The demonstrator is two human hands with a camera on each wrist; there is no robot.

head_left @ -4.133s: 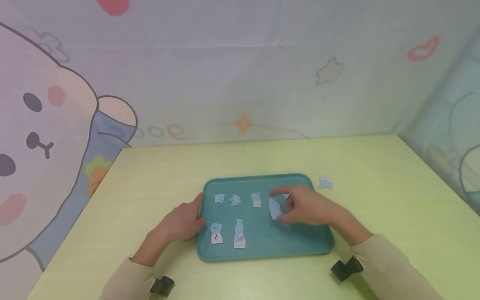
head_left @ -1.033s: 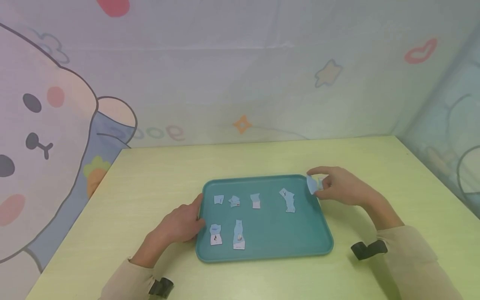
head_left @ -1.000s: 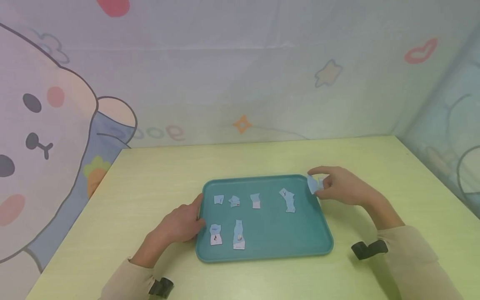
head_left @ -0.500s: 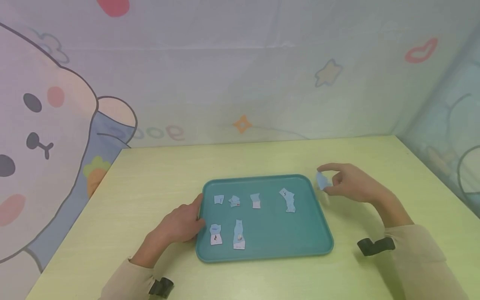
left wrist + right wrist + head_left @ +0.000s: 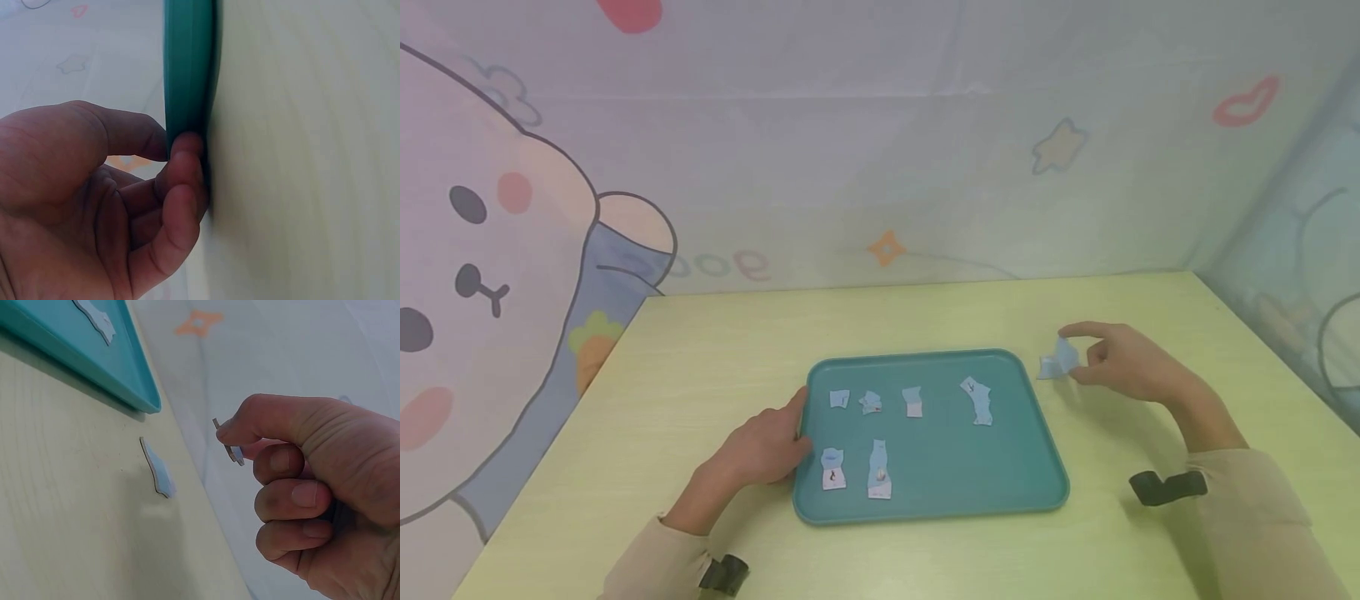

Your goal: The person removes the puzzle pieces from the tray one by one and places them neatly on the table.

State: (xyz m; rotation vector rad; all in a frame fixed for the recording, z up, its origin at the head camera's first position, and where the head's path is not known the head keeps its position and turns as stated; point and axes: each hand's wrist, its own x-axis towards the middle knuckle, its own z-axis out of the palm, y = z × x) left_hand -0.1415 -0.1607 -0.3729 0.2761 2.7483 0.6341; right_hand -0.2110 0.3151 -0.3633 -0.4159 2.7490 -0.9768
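Note:
My right hand [image 5: 1126, 360] pinches a pale blue puzzle piece [image 5: 1065, 354] between thumb and forefinger, raised above the table beyond the tray's right edge. In the right wrist view this held piece [image 5: 232, 452] appears edge-on, its other fingers curled beneath the forefinger. A second pale blue piece [image 5: 1047, 367] lies on the table just behind it. My left hand [image 5: 765, 446] grips the left rim of the green tray [image 5: 962, 467]; in the left wrist view the thumb is at one side of the rim [image 5: 187, 69] and the fingertips at the other.
Several puzzle pieces lie on the tray: small ones along the back, such as one with a pale lower half [image 5: 913, 402], a joined strip [image 5: 979, 402] at back right, a penguin piece [image 5: 832, 468] and a long boat strip [image 5: 879, 471] in front. A printed cloth [image 5: 820, 167] hangs behind the table.
My right hand has carried the pinched piece from over the tray rightward past its edge, then turned it slightly. The joined strip came into view. My left hand has stayed on the rim.

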